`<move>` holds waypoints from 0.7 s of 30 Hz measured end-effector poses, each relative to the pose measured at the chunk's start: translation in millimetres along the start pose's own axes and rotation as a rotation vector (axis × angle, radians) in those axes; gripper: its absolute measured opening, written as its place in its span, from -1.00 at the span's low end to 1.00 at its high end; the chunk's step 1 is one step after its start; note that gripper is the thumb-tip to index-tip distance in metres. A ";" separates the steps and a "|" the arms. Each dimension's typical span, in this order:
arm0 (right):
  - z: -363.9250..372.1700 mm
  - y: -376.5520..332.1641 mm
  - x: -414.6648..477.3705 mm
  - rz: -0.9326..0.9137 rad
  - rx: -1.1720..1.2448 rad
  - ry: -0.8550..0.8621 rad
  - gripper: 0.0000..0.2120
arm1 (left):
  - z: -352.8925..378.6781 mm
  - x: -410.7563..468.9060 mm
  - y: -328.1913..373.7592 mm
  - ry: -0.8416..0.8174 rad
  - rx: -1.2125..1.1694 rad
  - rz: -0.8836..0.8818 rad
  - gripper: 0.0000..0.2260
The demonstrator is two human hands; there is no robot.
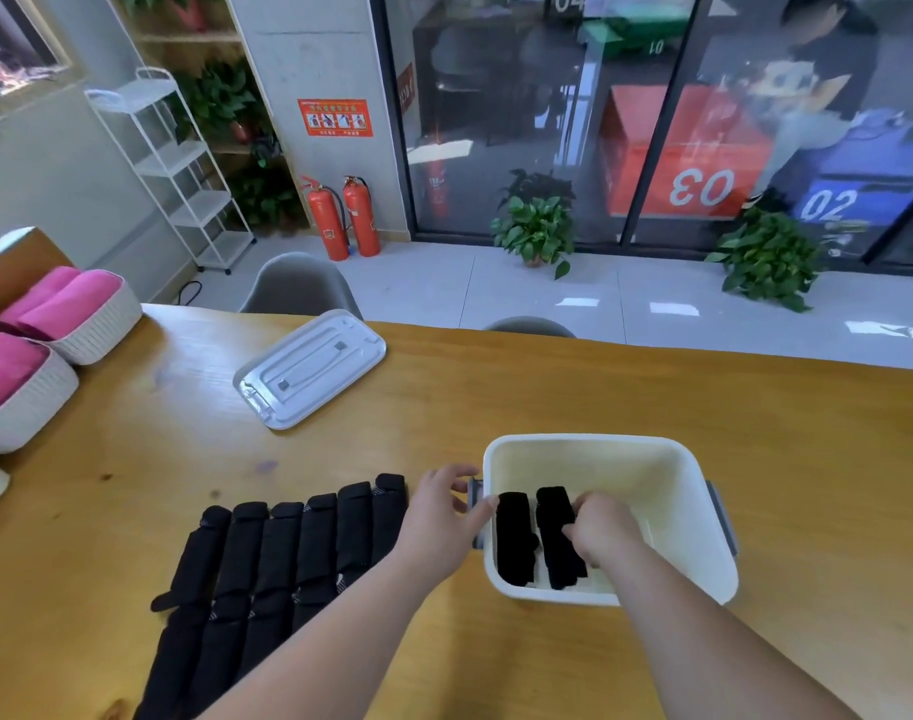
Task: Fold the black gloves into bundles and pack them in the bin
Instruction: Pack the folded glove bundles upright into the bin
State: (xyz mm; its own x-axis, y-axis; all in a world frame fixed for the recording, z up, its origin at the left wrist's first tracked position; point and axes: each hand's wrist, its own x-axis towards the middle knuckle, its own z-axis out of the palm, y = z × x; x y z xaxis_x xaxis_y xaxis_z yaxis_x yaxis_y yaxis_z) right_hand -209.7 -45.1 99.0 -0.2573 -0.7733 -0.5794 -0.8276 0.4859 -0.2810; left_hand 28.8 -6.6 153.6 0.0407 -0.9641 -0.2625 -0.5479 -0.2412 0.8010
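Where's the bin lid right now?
Head view: the bin lid lies flat on the table, beyond the row of black gloves and up-left of the white bin.

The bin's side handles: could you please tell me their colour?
The handles are grey, seen best in the head view.

Glass wall (pixel 496 122) (plants (pixel 537 231) beside), tiled floor (pixel 496 291)
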 end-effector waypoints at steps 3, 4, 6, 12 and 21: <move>4.2 0.7 1.4 0.021 -0.015 0.010 -0.84 | -0.9 -0.8 -1.9 -0.009 -0.011 0.004 -0.61; 5.8 0.2 2.0 0.022 0.004 -0.012 -0.83 | -0.7 -0.9 -2.8 -0.011 -0.013 0.006 -0.61; 9.3 0.4 3.5 0.030 0.031 -0.050 -0.83 | -0.4 -1.2 -4.0 -0.012 -0.017 0.010 -0.61; -7.9 -5.8 -10.7 -0.057 -0.184 0.025 -0.77 | -4.9 -1.9 -3.9 -0.011 -0.022 0.032 -0.57; -43.5 -78.4 -73.5 -0.319 0.125 0.270 -0.91 | -45.4 -10.5 -35.5 0.075 -0.064 -0.050 -0.58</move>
State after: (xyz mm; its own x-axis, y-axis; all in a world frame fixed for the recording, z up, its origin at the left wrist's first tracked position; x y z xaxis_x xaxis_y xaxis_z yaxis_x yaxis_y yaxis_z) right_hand -147.6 -44.1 196.9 -0.1333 -0.9634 -0.2325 -0.8242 0.2381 -0.5138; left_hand 85.8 7.1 152.3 0.1308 -0.9556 -0.2640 -0.4887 -0.2938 0.8215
